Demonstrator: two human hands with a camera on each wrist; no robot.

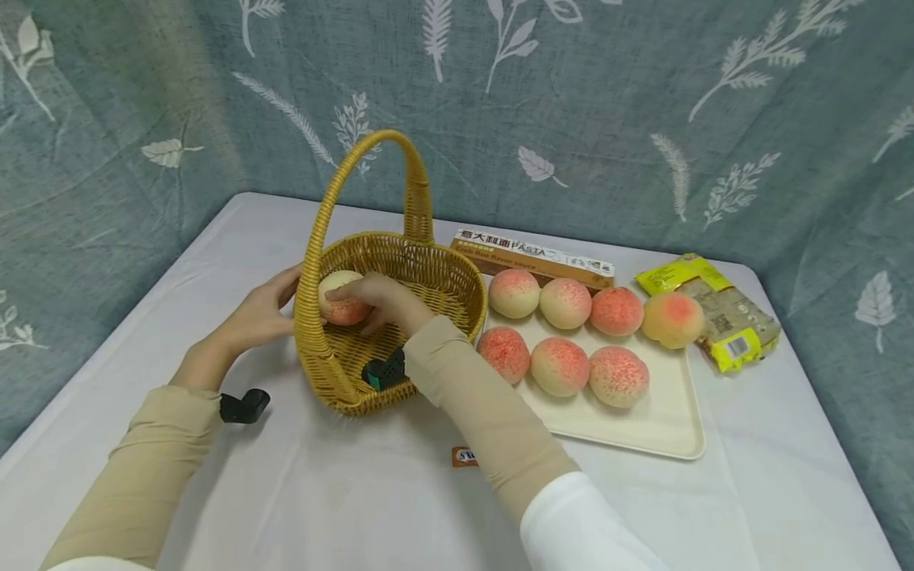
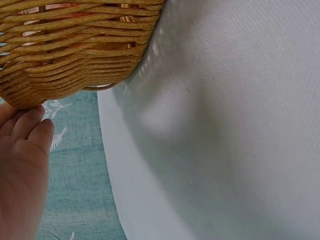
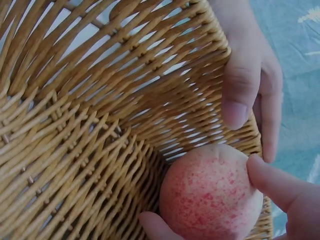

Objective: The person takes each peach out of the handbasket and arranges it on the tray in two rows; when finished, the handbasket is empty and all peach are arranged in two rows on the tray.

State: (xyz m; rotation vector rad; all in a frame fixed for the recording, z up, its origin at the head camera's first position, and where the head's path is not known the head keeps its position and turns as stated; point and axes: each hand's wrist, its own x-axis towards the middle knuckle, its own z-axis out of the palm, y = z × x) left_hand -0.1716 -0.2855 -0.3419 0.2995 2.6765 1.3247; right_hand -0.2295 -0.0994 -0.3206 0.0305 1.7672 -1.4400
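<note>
A wicker basket point(image 1: 435, 277) with a tall arched handle stands left of the middle of the table. My right hand point(image 1: 396, 301) reaches inside it and holds a pink-speckled peach point(image 1: 343, 312) at the left end, thumb and fingers on opposite sides of the fruit. The right wrist view has this peach point(image 3: 210, 195) close against the woven wall. My left hand point(image 1: 257, 317) grips the basket's left side; its thumb lies over the rim inside, and its fingers are outside. In the left wrist view, the left hand's fingers point(image 2: 32, 122) are against the wicker's outer wall.
Right of the basket, a cream tray point(image 1: 643, 428) carries several peaches in two rows. Behind it lies a pasta box point(image 1: 531, 255); a yellow-ended bag point(image 1: 728, 317) is at its right. A small orange packet point(image 1: 464, 457) lies near the right forearm. A patterned curtain hangs behind.
</note>
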